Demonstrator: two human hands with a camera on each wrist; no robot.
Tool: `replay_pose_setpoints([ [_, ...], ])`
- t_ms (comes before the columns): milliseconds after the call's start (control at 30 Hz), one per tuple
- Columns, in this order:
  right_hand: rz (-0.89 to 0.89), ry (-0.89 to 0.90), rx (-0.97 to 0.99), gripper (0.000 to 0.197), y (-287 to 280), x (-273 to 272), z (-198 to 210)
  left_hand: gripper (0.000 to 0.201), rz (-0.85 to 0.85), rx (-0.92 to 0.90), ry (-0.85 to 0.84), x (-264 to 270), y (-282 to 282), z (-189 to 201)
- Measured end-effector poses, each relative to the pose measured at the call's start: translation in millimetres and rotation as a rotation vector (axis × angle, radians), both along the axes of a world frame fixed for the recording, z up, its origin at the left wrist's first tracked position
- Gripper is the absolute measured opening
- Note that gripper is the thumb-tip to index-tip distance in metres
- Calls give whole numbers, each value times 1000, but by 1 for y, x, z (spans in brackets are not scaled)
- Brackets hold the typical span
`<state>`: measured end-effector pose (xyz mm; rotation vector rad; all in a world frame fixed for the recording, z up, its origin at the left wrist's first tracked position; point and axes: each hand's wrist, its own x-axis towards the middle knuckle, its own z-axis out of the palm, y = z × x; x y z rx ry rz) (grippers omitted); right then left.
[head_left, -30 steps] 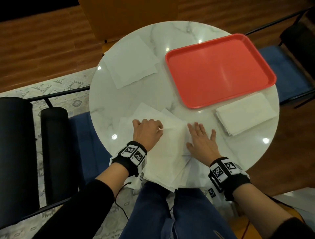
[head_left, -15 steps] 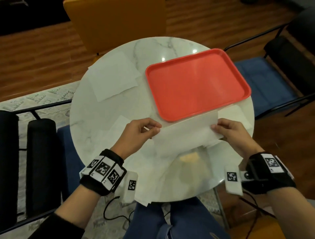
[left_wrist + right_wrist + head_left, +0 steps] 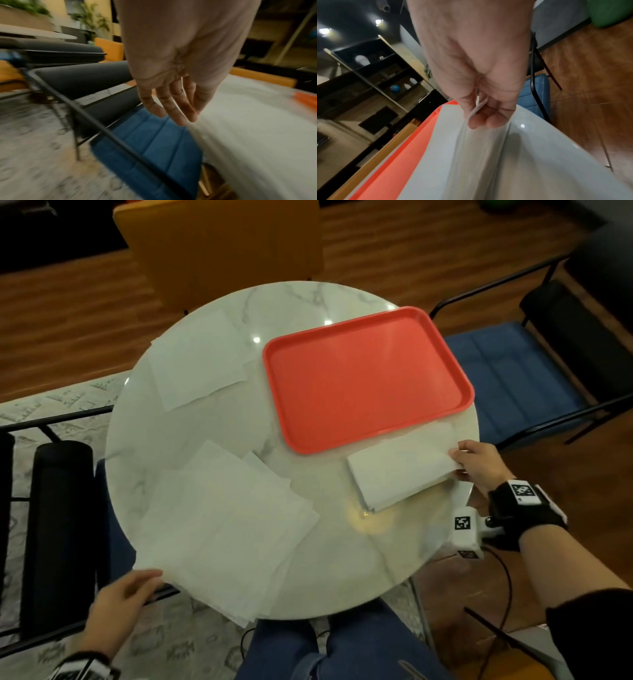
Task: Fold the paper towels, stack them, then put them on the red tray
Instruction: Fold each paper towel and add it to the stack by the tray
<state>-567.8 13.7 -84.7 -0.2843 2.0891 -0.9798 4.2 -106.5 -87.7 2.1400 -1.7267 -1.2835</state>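
The folded towel [image 3: 399, 475], stretched between both hands half a second ago, now lies on the stack at four o'clock, pinched only by the right hand [image 3: 479, 463]; the left hand [image 3: 118, 599] drops to the unfolded pile's [image 3: 222, 529] seven-o'clock corner.

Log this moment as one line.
right hand pinches folded towel beside red tray | left hand open at unfolded pile | tray empty

Folded white paper towels [image 3: 399, 475] lie stacked just beside the empty red tray [image 3: 366, 378]; unfolded sheets [image 3: 222, 529] lie loosely overlapped nearer.
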Motion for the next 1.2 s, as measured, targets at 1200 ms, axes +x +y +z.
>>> replay_pose_setpoints([
  [1200,773,541,199,36,-182,303,-25,8,289,498,-50,153,64,-76],
])
